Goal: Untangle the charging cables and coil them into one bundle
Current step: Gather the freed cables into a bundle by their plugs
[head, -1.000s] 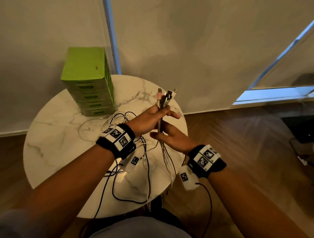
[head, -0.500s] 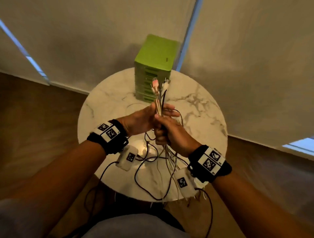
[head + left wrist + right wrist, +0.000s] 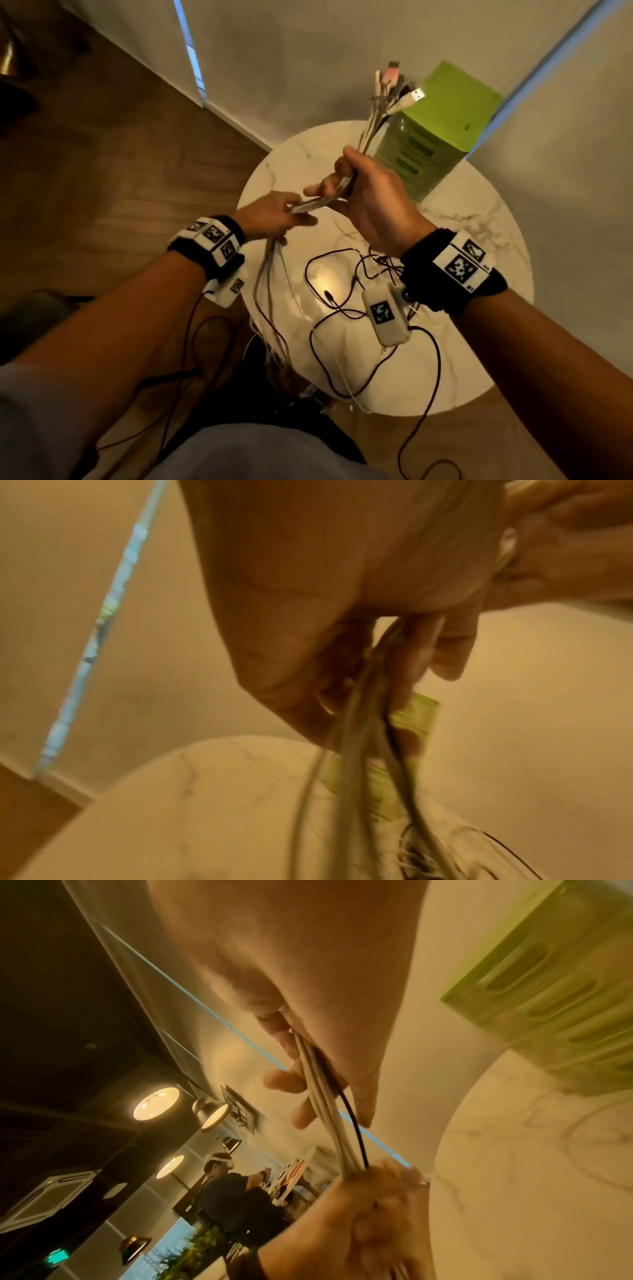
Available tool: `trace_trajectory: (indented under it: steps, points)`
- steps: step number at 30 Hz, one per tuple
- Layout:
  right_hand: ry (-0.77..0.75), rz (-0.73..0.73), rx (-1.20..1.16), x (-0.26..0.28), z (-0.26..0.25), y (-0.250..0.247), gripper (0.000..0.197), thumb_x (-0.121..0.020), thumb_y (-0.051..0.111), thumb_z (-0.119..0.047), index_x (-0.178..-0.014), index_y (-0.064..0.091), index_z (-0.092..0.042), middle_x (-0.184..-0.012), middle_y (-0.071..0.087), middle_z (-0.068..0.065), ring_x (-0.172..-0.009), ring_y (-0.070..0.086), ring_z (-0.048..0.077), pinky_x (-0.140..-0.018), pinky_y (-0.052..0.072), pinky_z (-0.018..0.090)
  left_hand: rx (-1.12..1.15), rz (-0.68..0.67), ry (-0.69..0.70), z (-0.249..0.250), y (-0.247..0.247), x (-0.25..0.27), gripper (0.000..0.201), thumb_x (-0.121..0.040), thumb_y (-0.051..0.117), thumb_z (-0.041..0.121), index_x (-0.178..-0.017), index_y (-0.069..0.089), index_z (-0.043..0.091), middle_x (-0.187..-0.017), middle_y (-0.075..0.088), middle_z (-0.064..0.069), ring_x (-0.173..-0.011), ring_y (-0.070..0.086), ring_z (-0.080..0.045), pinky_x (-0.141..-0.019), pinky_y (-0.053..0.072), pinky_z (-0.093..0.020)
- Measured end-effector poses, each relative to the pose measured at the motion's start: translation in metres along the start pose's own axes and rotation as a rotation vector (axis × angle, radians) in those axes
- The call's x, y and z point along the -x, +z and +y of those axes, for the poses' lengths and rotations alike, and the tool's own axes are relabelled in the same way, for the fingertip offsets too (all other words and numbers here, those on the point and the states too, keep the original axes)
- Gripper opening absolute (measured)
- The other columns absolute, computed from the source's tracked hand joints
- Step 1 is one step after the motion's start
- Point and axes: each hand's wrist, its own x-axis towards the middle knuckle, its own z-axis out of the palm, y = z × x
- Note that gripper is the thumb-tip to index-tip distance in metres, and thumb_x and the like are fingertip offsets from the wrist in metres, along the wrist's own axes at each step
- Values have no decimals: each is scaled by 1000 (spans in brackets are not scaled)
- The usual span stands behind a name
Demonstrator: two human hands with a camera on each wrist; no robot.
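Above the marble table (image 3: 479, 219), just in front of the green drawer unit (image 3: 442, 123), my right hand (image 3: 373, 202) had lifted away from my left hand (image 3: 270, 219), where half a second before the two were bunched together on the charging cables (image 3: 329, 202). That opened a short, nearly straight run of strands between my fists, so I judged the first loop of the coil could start from there. My right fingers were curled tight round the bundle below the plugs (image 3: 394, 85), which fanned out past the drawer unit's top. My left fingers pinched the same strands lower down. They looked pale, with one black lead (image 3: 352, 1123) among them. Below my left hand the tails hung loose over the table's near edge, still a tangle.
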Motion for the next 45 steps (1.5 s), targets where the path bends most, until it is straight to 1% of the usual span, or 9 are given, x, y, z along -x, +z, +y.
trace_trajectory:
  steps: [5,13,19,23,28,32,38,42,45]
  points:
    - [-41,-25,-84,-18,7,40,41,-109,32,-27,-72,43,-14,-71,61,14,-99,65,37,-96,51,42,42,490,122,-27,-39,9,36,-82,81,26,-102,60,4,-82,66,-11,-70,55,-12,-63,45,-26]
    - [-43,-41,-166,-44,-19,60,40,-106,41,-32,-67,37,-20,-58,24,-4,-51,25,14,-60,35,31,-175,-33,-75,-82,-38,17,44,-89,66,55,-79,61,13,-66,61,-3,-59,57,-12,-58,47,-25]
    - [-100,-3,-13,-58,-11,60,36,-106,38,-25,-71,34,-20,-64,17,-2,-57,16,15,-61,27,34,-421,601,80,-69,-127,-8,26,-91,70,35,-87,56,12,-68,58,4,-60,52,-10,-62,47,-29]
    - [-211,95,74,-67,-7,66,33,-108,37,-25,-75,35,-18,-63,22,-3,-56,22,13,-59,28,34,-576,763,299,-58,-150,-18,20,-95,67,30,-92,54,15,-68,54,11,-62,55,-19,-72,43,-33]
    - [-259,250,2,-89,-15,53,36,-107,39,-29,-73,34,-21,-59,24,-7,-52,22,11,-48,28,25,-612,150,173,-92,-105,-19,24,-99,59,34,-114,53,17,-94,65,-3,-88,62,-26,-91,45,-50]
    - [-206,239,82,-99,-4,44,33,-102,42,-19,-70,32,-21,-57,25,-7,-50,20,11,-48,22,27,-541,-246,184,-92,-81,-12,60,-90,58,64,-132,43,23,-106,61,7,-89,61,-11,-80,49,-30]
    - [-83,-83,62,-102,6,35,11,-86,44,-16,-75,42,-15,-59,24,-6,-52,17,11,-52,14,30,137,-147,412,-21,-91,-36,99,-78,29,91,-148,35,22,-149,46,1,-136,48,-10,-113,39,-30]
    - [17,-251,63,-100,17,40,14,-84,47,-7,-76,40,-17,-59,29,-5,-50,25,10,-50,25,24,424,-102,443,38,-102,-48,67,-95,39,67,-132,56,14,-143,58,-4,-132,55,-15,-116,39,-37]
    - [-4,-223,276,-110,33,40,16,-83,50,-4,-80,41,-16,-66,40,-2,-57,40,12,-59,42,29,142,-68,451,58,-119,-52,34,-106,42,40,-119,66,20,-132,64,6,-121,58,-1,-108,42,-25]
